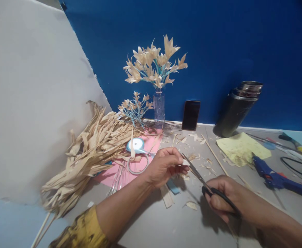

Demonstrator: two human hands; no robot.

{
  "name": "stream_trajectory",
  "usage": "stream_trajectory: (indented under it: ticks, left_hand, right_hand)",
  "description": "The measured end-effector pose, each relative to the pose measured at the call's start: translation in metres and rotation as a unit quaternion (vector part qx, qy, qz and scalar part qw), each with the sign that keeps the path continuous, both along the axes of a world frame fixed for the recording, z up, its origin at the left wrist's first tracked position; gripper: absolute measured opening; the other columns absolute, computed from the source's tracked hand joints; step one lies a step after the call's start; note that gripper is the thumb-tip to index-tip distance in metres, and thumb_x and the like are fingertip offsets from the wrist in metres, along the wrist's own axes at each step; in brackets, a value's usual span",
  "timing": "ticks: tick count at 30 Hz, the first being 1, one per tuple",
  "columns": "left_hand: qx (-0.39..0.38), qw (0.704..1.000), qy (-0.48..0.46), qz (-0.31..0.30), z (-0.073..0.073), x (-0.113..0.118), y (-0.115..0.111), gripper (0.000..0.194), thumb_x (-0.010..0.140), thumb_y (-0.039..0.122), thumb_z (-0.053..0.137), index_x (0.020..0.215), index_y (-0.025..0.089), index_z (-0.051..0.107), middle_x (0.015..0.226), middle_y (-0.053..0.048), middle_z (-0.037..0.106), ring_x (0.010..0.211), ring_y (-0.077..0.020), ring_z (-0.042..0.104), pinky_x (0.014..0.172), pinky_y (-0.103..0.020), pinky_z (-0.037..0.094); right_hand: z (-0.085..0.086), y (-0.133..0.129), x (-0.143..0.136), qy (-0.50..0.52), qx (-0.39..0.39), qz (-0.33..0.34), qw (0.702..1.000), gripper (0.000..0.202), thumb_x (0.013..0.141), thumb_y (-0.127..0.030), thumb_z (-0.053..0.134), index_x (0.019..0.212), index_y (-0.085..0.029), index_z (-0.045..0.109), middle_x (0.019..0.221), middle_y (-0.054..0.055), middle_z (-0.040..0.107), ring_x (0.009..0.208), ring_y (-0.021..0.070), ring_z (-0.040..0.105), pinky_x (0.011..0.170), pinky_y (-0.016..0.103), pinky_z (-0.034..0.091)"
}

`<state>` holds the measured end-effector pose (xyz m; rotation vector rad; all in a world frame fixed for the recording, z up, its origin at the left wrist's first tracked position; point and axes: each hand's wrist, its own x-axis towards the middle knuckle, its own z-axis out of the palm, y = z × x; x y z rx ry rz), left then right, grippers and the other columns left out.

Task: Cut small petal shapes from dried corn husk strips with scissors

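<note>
My left hand [166, 165] is closed in a pinch on a small pale piece of husk [185, 162], whose end sticks out past the fingertips. Black-handled scissors [199, 177] are gripped in my right hand [225, 196], their blades pointing up and left at the pale piece. Whether the blades touch it I cannot tell. Below my left hand lie a flat pale strip [166, 196] and a short blue strip [173, 186]. To its left, on pink paper [107, 176], are a blue-and-white ribbon spool [135, 145] and a ring-shaped roll [138, 172].
A heap of dried husks [89, 148] covers the left. Behind stand husk flowers [153, 62] in a clear bottle [159, 106], a phone [191, 115] and a dark flask [236, 110]. At right lie yellow paper [240, 144] and a blue glue gun [275, 177]. Scraps litter the table.
</note>
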<state>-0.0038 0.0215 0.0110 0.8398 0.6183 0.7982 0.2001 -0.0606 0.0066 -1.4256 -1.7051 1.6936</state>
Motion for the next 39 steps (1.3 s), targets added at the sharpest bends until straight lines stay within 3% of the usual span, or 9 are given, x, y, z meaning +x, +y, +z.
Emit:
stream_trajectory:
  ticks: [11,17,27,33,39]
  left_hand:
    - [-0.004,0.999,-0.01,-0.036,0.0029,-0.0031,0.0009,0.021,0.065,0.026,0.078,0.072,0.015,0.06,0.065,-0.006,0.067,0.065,-0.0194,0.068,0.063,-0.031,0.054]
    - [0.005,1.0,0.001,0.002,0.0,-0.0023,0.0013,0.023,0.064,0.024,0.079,0.072,0.015,0.059,0.064,-0.006,0.069,0.062,-0.0183,0.068,0.066,-0.031,0.053]
    - [0.006,1.0,0.0,0.02,0.0015,-0.0023,0.0019,0.022,0.062,0.02,0.079,0.067,0.015,0.058,0.059,-0.001,0.065,0.056,-0.0175,0.068,0.063,-0.029,0.053]
    - [0.022,0.999,0.006,0.044,0.0029,-0.0006,0.0015,0.024,0.062,0.02,0.081,0.066,0.015,0.057,0.057,0.002,0.061,0.055,-0.015,0.066,0.063,-0.028,0.054]
    - [0.021,0.998,-0.002,0.064,-0.0005,0.0021,0.0004,0.026,0.061,0.021,0.082,0.065,0.015,0.057,0.057,0.003,0.06,0.057,-0.0156,0.068,0.063,-0.027,0.053]
  right_hand:
    - [0.0,0.001,-0.0004,-0.007,0.018,-0.022,1.0,0.027,0.076,-0.033,0.058,0.053,-0.02,0.049,0.047,-0.002,0.051,0.047,0.0098,0.037,0.048,0.023,0.027]
    - [0.0027,0.0015,-0.0012,-0.011,0.029,-0.03,0.999,0.029,0.075,-0.038,0.059,0.055,-0.02,0.048,0.047,-0.002,0.053,0.048,0.01,0.038,0.047,0.023,0.028]
    - [-0.003,0.0003,0.0017,-0.031,0.013,-0.015,0.999,0.022,0.074,-0.024,0.055,0.055,-0.02,0.045,0.046,-0.004,0.05,0.046,0.0082,0.037,0.046,0.022,0.025]
    - [-0.0005,0.0004,-0.0019,-0.041,0.029,-0.029,0.998,0.031,0.075,-0.038,0.059,0.054,-0.021,0.042,0.045,-0.004,0.046,0.045,0.0088,0.036,0.045,0.022,0.025]
    - [-0.0052,0.0011,-0.0038,-0.047,0.028,-0.056,0.997,0.035,0.075,-0.041,0.06,0.053,-0.022,0.04,0.044,-0.005,0.042,0.044,0.0089,0.036,0.045,0.023,0.025]
